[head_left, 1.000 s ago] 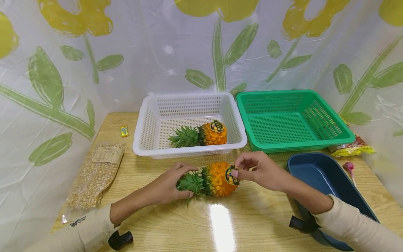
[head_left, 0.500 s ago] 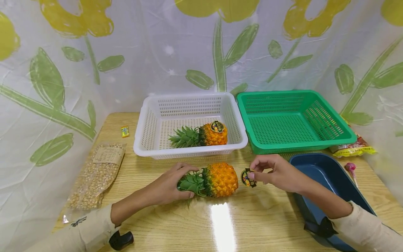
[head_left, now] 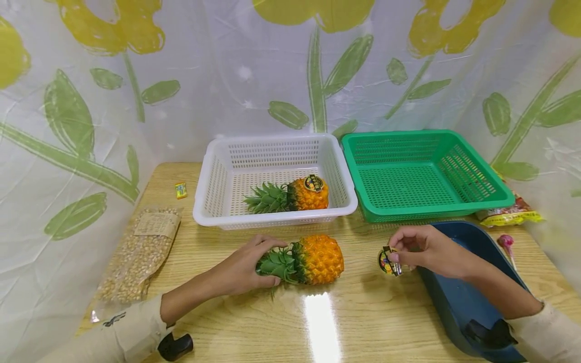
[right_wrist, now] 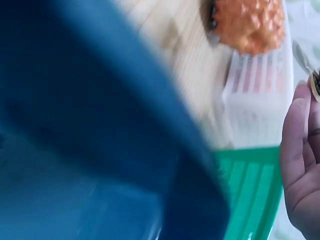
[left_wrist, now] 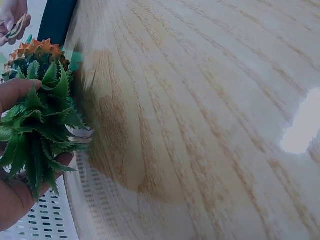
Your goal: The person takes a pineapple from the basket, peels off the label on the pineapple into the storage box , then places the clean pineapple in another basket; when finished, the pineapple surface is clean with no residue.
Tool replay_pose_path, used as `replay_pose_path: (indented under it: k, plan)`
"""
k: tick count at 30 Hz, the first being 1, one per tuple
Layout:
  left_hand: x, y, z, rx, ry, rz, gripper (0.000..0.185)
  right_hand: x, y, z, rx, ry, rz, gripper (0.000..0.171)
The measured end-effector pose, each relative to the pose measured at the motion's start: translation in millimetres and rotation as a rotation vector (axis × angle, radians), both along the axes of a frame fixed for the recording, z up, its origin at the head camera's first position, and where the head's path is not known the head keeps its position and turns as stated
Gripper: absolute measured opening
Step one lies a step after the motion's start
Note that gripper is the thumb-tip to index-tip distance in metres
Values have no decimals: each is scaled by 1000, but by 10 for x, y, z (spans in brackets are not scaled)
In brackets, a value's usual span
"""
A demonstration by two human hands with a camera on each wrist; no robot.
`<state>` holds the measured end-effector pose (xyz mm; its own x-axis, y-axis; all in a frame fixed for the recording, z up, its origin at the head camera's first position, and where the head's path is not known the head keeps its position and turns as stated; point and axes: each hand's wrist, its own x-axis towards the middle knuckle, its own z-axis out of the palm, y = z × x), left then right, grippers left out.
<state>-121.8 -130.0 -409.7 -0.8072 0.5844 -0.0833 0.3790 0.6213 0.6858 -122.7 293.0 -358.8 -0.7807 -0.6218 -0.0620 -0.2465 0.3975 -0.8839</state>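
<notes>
A small pineapple (head_left: 320, 259) lies on its side on the wooden table, its green crown (left_wrist: 40, 120) pointing left. My left hand (head_left: 251, 264) grips that crown, thumb on the near side and fingers over the far side. To the right of the fruit, my right hand (head_left: 431, 252) pinches a round dark sticker (head_left: 389, 261) between thumb and fingers, just above the table and apart from the pineapple. In the right wrist view only an edge of the sticker (right_wrist: 316, 85) shows. A second pineapple (head_left: 310, 193) with a similar sticker on it lies in the white basket (head_left: 272, 220).
A green basket (head_left: 436, 207) stands right of the white one. The blue tray (head_left: 447, 307) sits under my right forearm. At the right are a lollipop (head_left: 506, 242) and a snack packet (head_left: 513, 214). A bag of kernels (head_left: 140, 252) and a small yellow packet (head_left: 180, 190) lie left.
The sticker has come off the pineapple's end and moved right with my right hand, toward the blue tray. My left hand and the pineapple have stayed in place.
</notes>
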Motion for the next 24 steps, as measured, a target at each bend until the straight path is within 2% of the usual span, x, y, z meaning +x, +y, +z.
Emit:
replay_pose_path:
  k: [7, 15, 19, 24]
  plan:
    - [-2, -7, -10, 2, 3, -1, 70, -10, 358, 2, 55, -24, -30, 14]
    - [-4, 9, -12, 0, 5, 3, 70, -88, 767, -62, -22, -91, -82, 19]
    - [-5, -1, -7, -1, 3, -1, 70, -138, 881, -102, 22, -116, -123, 18]
    - [-3, 6, -1, -1, -3, 0, 71, -198, 1032, -155, 64, -182, -118, 20]
